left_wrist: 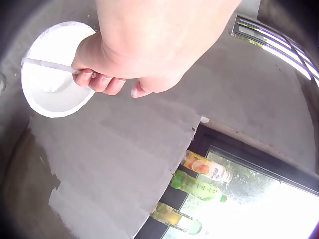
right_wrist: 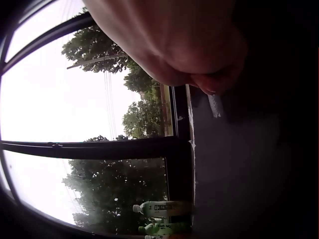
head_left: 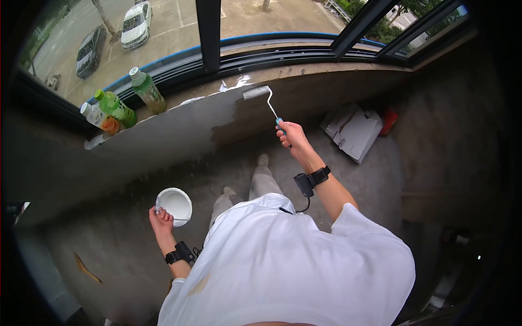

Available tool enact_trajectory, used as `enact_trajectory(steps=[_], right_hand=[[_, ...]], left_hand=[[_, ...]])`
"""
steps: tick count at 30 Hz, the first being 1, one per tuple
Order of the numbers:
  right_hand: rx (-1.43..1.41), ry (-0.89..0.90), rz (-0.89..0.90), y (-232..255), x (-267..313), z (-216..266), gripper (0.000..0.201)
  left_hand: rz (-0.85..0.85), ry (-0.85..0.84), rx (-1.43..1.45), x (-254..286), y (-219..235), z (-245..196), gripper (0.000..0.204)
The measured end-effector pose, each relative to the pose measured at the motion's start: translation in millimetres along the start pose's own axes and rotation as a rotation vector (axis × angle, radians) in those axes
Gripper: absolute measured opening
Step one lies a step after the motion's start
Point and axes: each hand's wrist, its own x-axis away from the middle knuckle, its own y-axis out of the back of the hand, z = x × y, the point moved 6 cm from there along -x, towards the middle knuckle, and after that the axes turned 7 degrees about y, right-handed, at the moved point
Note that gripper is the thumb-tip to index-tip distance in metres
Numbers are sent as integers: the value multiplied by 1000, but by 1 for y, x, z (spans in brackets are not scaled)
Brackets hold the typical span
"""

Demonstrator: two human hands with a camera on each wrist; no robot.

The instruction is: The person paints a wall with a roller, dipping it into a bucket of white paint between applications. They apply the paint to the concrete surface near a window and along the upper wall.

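Observation:
My right hand [head_left: 292, 137] grips the blue handle of a paint roller [head_left: 256, 92]. The roller's white sleeve lies against the wall [head_left: 185, 127] just under the window sill, where a lighter painted stretch meets darker bare wall. In the right wrist view the roller sleeve [right_wrist: 215, 105] shows past the curled fingers. Low on the left, my left hand [head_left: 161, 221] holds a white bucket [head_left: 182, 221] by its handle. The left wrist view shows the bucket's handle [left_wrist: 47, 63] running into the curled fingers, with white paint inside the bucket.
Three drink bottles stand on the sill, among them a green bottle [head_left: 147, 89]. Dark window frames [head_left: 208, 38] rise behind the sill. A white carton [head_left: 353, 130] and a red object [head_left: 388, 120] lie on the floor at right. A brown strip [head_left: 87, 268] lies at lower left.

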Motion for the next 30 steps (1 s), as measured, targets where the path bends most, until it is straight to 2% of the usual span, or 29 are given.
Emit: enact_trajectory(steps=[2, 11, 16, 19, 23, 27, 30], right_hand=[[-22, -3, 19, -1, 3, 2, 21], [-22, -122, 34, 11, -38, -21, 22], [-28, -210, 55, 23, -74, -43, 23], [-3, -246, 68, 29, -73, -53, 23], [-21, -223, 148, 29, -62, -39, 23], [-31, -206, 167, 25, -37, -26, 22], [-46, -173, 188, 23, -30, -15, 22]], left_hand=[[62, -11, -34, 5, -12, -2, 28], [85, 35, -126, 29, -53, 0, 27], [107, 47, -234, 76, -102, -5, 27], [140, 74, -347, 122, -139, -10, 26], [192, 73, -430, 164, -193, -5, 26], [237, 46, -463, 178, -223, 10, 26], [277, 68, -420, 165, -224, 17, 27]])
